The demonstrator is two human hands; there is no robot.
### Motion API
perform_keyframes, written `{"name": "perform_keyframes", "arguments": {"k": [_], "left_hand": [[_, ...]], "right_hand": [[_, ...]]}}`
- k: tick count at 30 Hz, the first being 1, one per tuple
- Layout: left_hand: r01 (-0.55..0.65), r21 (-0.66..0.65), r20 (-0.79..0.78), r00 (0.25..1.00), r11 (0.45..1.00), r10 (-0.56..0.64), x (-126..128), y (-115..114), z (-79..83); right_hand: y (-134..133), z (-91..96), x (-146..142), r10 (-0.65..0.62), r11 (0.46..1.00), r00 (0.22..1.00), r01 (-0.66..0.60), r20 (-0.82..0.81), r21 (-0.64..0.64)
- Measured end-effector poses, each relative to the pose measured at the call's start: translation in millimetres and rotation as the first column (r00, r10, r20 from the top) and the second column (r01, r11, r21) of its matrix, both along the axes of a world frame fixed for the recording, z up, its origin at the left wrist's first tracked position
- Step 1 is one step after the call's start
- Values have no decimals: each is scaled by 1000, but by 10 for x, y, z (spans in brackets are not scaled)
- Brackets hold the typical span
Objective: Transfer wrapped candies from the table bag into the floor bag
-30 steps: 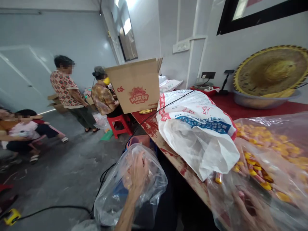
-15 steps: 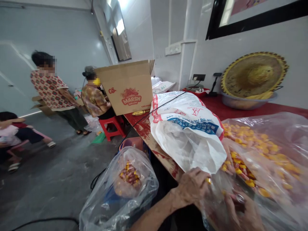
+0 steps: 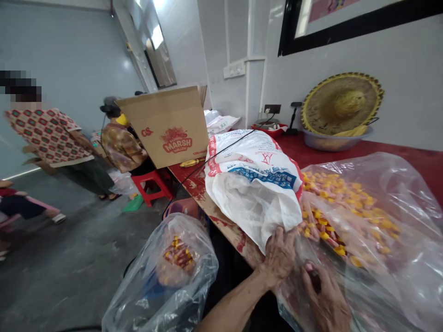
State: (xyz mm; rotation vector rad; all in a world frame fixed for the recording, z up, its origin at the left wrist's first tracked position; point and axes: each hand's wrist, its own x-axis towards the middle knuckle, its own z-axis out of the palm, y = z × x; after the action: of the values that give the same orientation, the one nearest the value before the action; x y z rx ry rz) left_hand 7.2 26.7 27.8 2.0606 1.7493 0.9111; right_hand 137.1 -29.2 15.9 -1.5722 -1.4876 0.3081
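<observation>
My left hand (image 3: 281,252) is at the table's front edge. Its bent fingers are a little apart and touch the lower edge of a white printed sack (image 3: 252,184); the fingertips are partly hidden. To its right, over clear plastic, my right hand (image 3: 327,297) is curled around something small and dark, too blurred to name. Beyond it, a large clear plastic bag (image 3: 408,184) lies open with many small yellow-and-red pieces (image 3: 346,193), like wrapped sweets. Below the table edge, at left, another clear bag (image 3: 138,286) holds similar pieces (image 3: 180,253).
A cardboard box (image 3: 166,129) stands on the table (image 3: 194,186) beyond the sack. A black cable (image 3: 221,154) crosses the sack. At the back are a woven hat (image 3: 342,103) and a basin (image 3: 332,140). A person sits on a red stool (image 3: 154,186); others are at left.
The camera view has swung to the right, so most things sit further left. My left hand has shifted onto the sack's edge; my right hand stays curled over the plastic. A standing person leans further left.
</observation>
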Motion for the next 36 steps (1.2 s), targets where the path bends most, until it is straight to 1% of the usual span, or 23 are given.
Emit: {"name": "perform_keyframes", "arguments": {"k": [1, 3, 5, 7, 9, 11, 13, 14, 16, 18, 20, 23, 24, 26, 28, 31, 33, 34, 36], "left_hand": [[5, -11, 26, 1000, 1000, -5, -13, -4, 14], [13, -18, 104, 995, 1000, -11, -52, -33, 47], [14, -8, 187, 982, 1000, -13, -98, -94, 74], [20, 5, 247, 969, 1000, -20, -135, -180, 101], [39, 10, 279, 959, 999, -41, -157, -270, 157], [80, 32, 293, 952, 996, -86, -169, -343, 264], [119, 71, 294, 946, 990, -135, -181, -387, 420], [134, 92, 286, 945, 987, -155, -187, -398, 502], [155, 129, 250, 951, 979, -183, -200, -399, 636], [171, 135, 175, 965, 976, -194, -207, -380, 683], [203, 82, 43, 977, 976, -207, -203, -354, 627], [257, -87, -180, 946, 962, -269, -175, -327, 440], [264, -133, -224, 931, 955, -288, -162, -326, 381], [263, -176, -239, 923, 949, -300, -139, -331, 292], [259, -162, -186, 940, 952, -287, -128, -333, 234], [261, -106, -32, 964, 960, -265, -153, -319, 148], [243, -80, 92, 967, 967, -236, -195, -322, 92], [226, -87, 162, 964, 970, -210, -219, -336, 73], [175, -151, 324, 939, 973, -118, -268, -380, 60]], "right_hand": [[4, 7, 0, -5, 999, 1000, 5, 5, 32], [-6, 29, 2, -82, 989, 997, 82, -9, 121], [-23, 42, 5, -121, 981, 993, 121, -11, 150], [-34, 40, 7, -89, 992, 996, 87, 20, 96], [-40, 38, 4, -41, 999, 998, 41, 44, -16], [-53, 57, 0, -51, 986, 999, 53, 14, -158], [-78, 107, -5, -90, 963, 995, 73, -52, -261], [-93, 143, -9, -107, 955, 991, 80, -83, -285], [-121, 224, -25, -117, 959, 984, 76, -133, -275], [-143, 303, -53, -99, 962, 983, 55, -154, -266], [-154, 364, -88, -105, 953, 984, 58, -147, -296], [-155, 391, -118, -148, 930, 984, 105, -97, -351], [-151, 381, -113, -158, 925, 984, 118, -83, -361], [-133, 336, -76, -137, 919, 988, 99, -75, -382], [-100, 272, -14, -97, 912, 991, 52, -89, -407], [-32, 174, 51, -64, 919, 991, 13, -115, -394], [-3, 130, 43, -81, 946, 990, 41, -114, -321], [0, 117, 26, -83, 962, 990, 50, -114, -269], [-10, 102, -14, -58, 984, 991, 36, -121, -173]]}}
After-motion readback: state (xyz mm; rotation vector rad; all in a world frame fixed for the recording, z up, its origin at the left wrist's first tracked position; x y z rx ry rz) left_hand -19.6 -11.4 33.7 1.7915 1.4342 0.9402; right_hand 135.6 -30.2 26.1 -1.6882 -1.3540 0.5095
